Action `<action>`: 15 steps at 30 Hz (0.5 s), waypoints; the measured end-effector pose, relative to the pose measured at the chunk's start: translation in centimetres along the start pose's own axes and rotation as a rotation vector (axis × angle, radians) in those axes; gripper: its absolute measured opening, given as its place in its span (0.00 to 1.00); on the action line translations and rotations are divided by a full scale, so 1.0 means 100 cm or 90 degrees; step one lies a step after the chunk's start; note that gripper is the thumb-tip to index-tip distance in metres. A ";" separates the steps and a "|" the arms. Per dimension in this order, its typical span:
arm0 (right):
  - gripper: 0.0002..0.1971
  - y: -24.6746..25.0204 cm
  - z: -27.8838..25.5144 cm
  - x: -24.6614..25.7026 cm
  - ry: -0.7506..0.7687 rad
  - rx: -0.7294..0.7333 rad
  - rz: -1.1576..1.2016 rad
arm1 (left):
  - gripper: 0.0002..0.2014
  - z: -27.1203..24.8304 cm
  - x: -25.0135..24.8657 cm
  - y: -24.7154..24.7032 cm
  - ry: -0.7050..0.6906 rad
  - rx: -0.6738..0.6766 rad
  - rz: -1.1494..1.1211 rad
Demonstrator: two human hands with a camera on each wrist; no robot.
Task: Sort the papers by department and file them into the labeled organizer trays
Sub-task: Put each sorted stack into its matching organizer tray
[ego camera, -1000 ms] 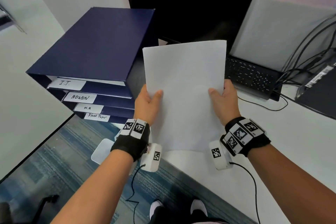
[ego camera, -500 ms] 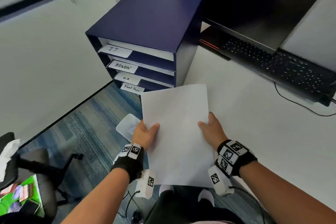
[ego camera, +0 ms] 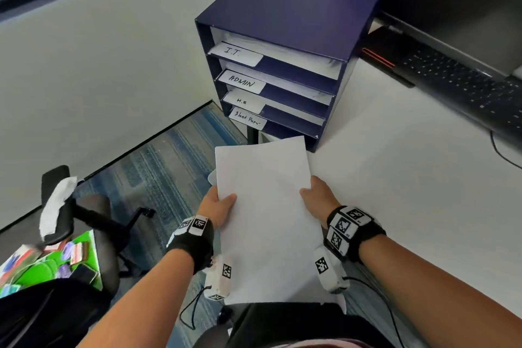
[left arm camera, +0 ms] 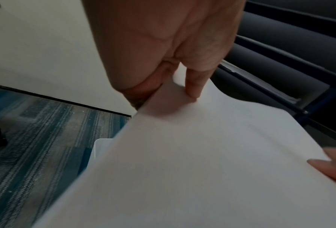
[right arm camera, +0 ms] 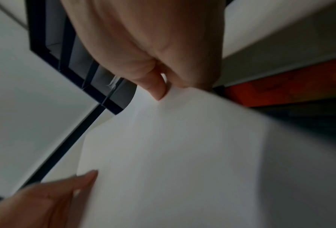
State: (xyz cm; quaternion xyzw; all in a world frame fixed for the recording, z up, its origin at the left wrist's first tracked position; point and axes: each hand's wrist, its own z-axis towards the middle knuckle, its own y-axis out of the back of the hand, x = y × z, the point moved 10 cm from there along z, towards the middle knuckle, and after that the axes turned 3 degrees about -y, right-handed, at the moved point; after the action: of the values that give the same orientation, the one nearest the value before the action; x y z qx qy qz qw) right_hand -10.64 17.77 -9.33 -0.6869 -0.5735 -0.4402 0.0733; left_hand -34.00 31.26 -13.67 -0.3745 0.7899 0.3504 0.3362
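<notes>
A blank white sheet of paper (ego camera: 265, 206) is held flat in front of the dark blue organizer (ego camera: 296, 8). My left hand (ego camera: 216, 205) pinches its left edge, thumb on top, and my right hand (ego camera: 317, 196) pinches the right edge. In the left wrist view the left hand (left arm camera: 182, 86) clamps the paper (left arm camera: 202, 162); in the right wrist view the right hand (right arm camera: 163, 86) clamps the paper (right arm camera: 182, 154). The organizer's trays are labeled I.T. (ego camera: 236, 53), ADMIN (ego camera: 242, 81), H.R (ego camera: 243, 101) and Blank Paper (ego camera: 248, 118). The sheet's far edge lies just before the bottom tray.
The organizer stands at the left corner of a white desk (ego camera: 409, 178). A black keyboard (ego camera: 457, 85) lies to its right. Left of the desk are blue carpet (ego camera: 158, 167), an office chair (ego camera: 84, 220) and a green package (ego camera: 48, 263).
The sheet has come down from an upright hold to a flat one low in front of the organizer. The view has swung left and down, so the tray fronts now face me.
</notes>
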 end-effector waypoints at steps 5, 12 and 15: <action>0.14 -0.002 0.016 0.009 -0.062 -0.047 0.126 | 0.22 -0.001 0.022 0.017 0.089 0.090 -0.001; 0.10 0.010 0.038 0.030 -0.095 -0.105 0.292 | 0.06 -0.009 0.024 0.032 0.136 0.228 0.053; 0.05 0.020 0.037 0.043 -0.071 -0.132 0.289 | 0.11 0.008 0.004 0.038 0.081 0.202 0.068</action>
State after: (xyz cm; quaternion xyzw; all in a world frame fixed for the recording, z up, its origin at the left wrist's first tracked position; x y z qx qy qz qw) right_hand -7.18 22.45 -7.74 -0.8250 -0.3596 -0.4308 0.0676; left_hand -37.11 33.57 -13.29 -0.2960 0.8737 0.2144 0.3211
